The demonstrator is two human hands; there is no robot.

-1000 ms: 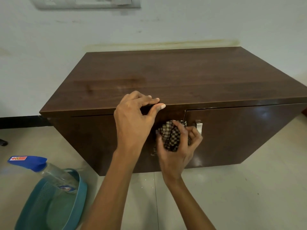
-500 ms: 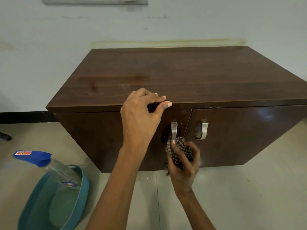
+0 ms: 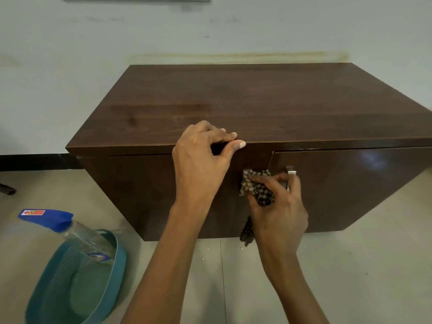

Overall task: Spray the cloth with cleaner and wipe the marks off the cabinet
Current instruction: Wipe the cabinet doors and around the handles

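Left hand (image 3: 201, 164) grips the front top edge of the cabinet (image 3: 233, 101), unchanged. Right hand (image 3: 280, 211) clutches the checked cloth (image 3: 257, 188), now raised against the door seam, apparently covering the left handle. Spray bottle (image 3: 77, 232) lies in the basket (image 3: 117, 265), floor left.

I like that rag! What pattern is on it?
Little dark and cream checks on the cloth the right hand grips, seen in the head view.
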